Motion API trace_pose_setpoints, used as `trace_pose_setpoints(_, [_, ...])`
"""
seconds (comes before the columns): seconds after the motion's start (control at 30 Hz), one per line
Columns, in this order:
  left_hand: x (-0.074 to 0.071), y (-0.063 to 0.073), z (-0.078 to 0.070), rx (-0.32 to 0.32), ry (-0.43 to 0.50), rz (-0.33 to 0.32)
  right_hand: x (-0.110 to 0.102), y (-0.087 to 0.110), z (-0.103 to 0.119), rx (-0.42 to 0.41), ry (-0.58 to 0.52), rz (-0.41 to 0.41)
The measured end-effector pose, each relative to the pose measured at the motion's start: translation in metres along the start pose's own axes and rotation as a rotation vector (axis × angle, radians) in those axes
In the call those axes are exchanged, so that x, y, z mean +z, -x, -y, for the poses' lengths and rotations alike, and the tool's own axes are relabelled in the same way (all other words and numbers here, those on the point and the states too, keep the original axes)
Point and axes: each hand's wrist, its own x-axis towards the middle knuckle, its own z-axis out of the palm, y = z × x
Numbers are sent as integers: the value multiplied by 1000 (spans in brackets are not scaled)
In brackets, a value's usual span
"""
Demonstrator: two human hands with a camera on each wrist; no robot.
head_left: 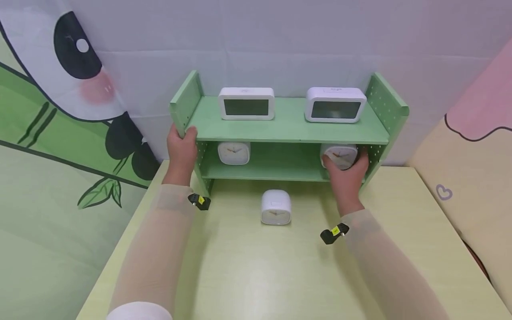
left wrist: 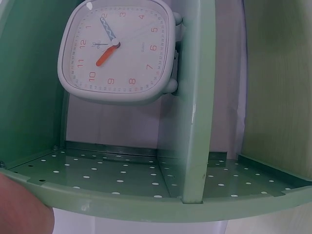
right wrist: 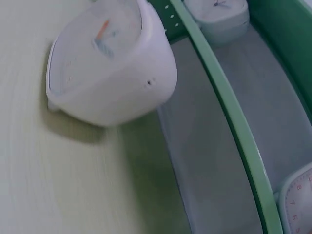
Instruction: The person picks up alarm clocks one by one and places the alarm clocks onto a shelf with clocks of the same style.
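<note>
A green two-tier shelf (head_left: 256,132) stands at the back of the table. My left hand (head_left: 181,155) grips its left side panel by the front edge, below the upper board. On the lower board at the right, my right hand (head_left: 346,182) holds a white square alarm clock (head_left: 341,154), thumb at its left side and fingers at its right. Part of that clock's dial (right wrist: 301,202) shows at the right wrist view's lower right. A matching clock (head_left: 234,153) stands on the lower board's left end, its orange-numbered dial (left wrist: 116,63) plain in the left wrist view.
Two white digital clocks, one left (head_left: 246,104) and one right (head_left: 336,106), stand on the upper board. A third square clock (head_left: 276,207) sits on the pale wooden table (head_left: 248,266) in front of the shelf. A printed cloth (head_left: 280,35) hangs behind.
</note>
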Motion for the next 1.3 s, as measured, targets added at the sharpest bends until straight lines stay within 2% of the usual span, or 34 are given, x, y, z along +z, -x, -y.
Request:
trace_pose_setpoints(0.13, [-2,0,-1,-4,8,-2,0,13,2,44,-93,-2])
trace_pose_setpoints(0.33, [-2,0,-4,2,22,-1,-1,39,0,89,-196,-53])
trace_pose_setpoints(0.6, [-5,2,-2,-12,22,-10,13,86,-18,48,-192,-45])
trace_pose_setpoints(0.73, [-5,3,-1,-15,16,-10,24,110,-26,-8,-194,-35])
trace_pose_setpoints(0.9, [-4,2,-2,-15,6,-6,36,131,-29,-42,-219,12])
trace_pose_setpoints(1.3, [-1,4,-5,-23,-3,-2,56,163,-37,75,-174,172])
